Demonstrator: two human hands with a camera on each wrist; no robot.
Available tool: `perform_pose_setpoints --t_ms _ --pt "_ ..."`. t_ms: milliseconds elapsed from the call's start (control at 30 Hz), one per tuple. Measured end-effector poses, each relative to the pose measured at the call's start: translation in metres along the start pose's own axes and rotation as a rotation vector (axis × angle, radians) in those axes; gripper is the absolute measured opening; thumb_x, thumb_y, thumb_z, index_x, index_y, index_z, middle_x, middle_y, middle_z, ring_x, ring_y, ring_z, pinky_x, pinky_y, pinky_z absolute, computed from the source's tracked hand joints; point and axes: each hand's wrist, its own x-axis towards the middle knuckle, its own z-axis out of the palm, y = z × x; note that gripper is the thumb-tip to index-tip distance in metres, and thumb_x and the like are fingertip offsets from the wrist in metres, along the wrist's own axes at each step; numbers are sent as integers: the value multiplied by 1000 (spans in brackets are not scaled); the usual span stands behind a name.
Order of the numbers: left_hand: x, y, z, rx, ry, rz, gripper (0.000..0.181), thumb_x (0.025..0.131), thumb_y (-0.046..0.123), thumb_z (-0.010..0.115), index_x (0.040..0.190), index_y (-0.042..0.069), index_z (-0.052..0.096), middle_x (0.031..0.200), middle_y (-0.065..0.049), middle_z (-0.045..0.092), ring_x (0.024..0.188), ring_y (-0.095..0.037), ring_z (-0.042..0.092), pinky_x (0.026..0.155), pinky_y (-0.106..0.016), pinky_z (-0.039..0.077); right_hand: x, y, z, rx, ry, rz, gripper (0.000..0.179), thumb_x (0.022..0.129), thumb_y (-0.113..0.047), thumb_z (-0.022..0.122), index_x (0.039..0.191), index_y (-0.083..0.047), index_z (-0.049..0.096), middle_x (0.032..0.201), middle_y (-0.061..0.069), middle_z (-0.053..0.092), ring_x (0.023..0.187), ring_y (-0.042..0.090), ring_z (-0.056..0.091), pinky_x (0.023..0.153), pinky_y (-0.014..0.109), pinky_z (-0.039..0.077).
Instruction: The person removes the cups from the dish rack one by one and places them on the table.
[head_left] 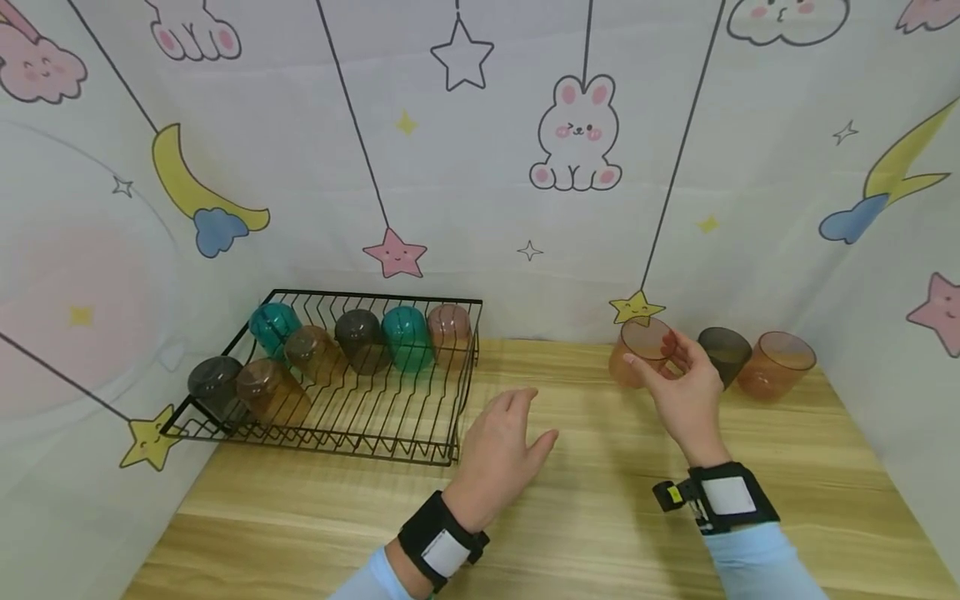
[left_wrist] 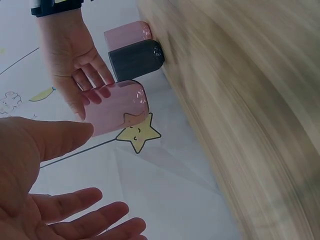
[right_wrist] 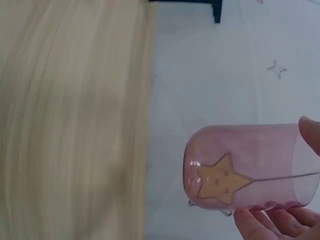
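Observation:
My right hand (head_left: 688, 407) grips a clear pink glass cup (head_left: 630, 360) near its rim, thumb on one side and fingers on the other. In the right wrist view the cup (right_wrist: 250, 167) shows its rounded base above the tabletop, mouth upward. Just right of that hand stand a dark grey cup (head_left: 724, 354) and an orange-pink cup (head_left: 777, 368), both upright on the table. My left hand (head_left: 495, 454) holds nothing and hovers beside the right edge of the black wire rack (head_left: 467, 400), its fingers extended and thumb apart.
In the rack several cups rest upside down, among them a teal cup (head_left: 407, 337), a dark grey cup (head_left: 362, 342), a pink cup (head_left: 450, 333) and an amber cup (head_left: 273, 392). A white cloth (head_left: 480, 183) with cartoon prints hangs behind the wooden table (head_left: 585, 517).

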Motion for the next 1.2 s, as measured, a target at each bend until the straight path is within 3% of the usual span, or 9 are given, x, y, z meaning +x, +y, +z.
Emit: perform_pose_setpoints --t_ms 300,533,733,1200 --pt "1 -2 3 41 -72 1 50 85 46 63 121 13 56 115 -2 57 105 -15 53 85 -30 45 16 36 0 -70 74 81 78 74 -43 75 136 -8 44 126 5 52 110 15 49 86 30 45" --pt "0 -4 4 35 -92 3 48 84 46 64 118 13 59 111 -1 58 102 -15 53 84 -30 45 23 53 6 -38 92 106 80 75 -42 75 138 -8 41 131 4 48 116 16 46 89 32 43" --pt "1 -4 4 38 -103 17 48 84 46 64 118 13 59 111 -1 58 103 -14 52 86 -30 44 24 61 8 -32 94 142 83 75 -43 74 141 -8 37 135 4 45 120 17 43 92 31 41" --pt "-1 -1 -3 26 -131 44 46 84 46 65 116 13 60 112 -1 58 105 -15 52 86 -30 44 24 65 10 -127 88 160 85 77 -51 69 142 -8 35 136 3 45 119 17 44 91 33 42"
